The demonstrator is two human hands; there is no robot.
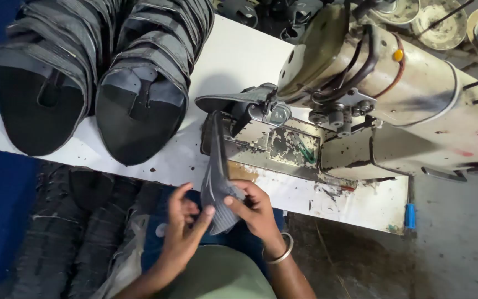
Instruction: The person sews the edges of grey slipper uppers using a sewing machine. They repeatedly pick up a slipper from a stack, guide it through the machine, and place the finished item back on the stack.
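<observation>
Head view: both hands, left (181, 230) and right (255, 210), pinched a grey ribbed shoe upper (217, 188) at the tabletop's (239, 55) near edge, its far end under the sewing machine (383, 94) foot. Stitching looked underway. Two stacks (95, 72) of similar uppers lay at the left edge.

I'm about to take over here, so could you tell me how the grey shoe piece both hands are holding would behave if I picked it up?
The grey shoe piece probably flops: it hangs bent from the sewing machine to the left hand and right hand. Likely light, since fingertips alone hold it.
</observation>
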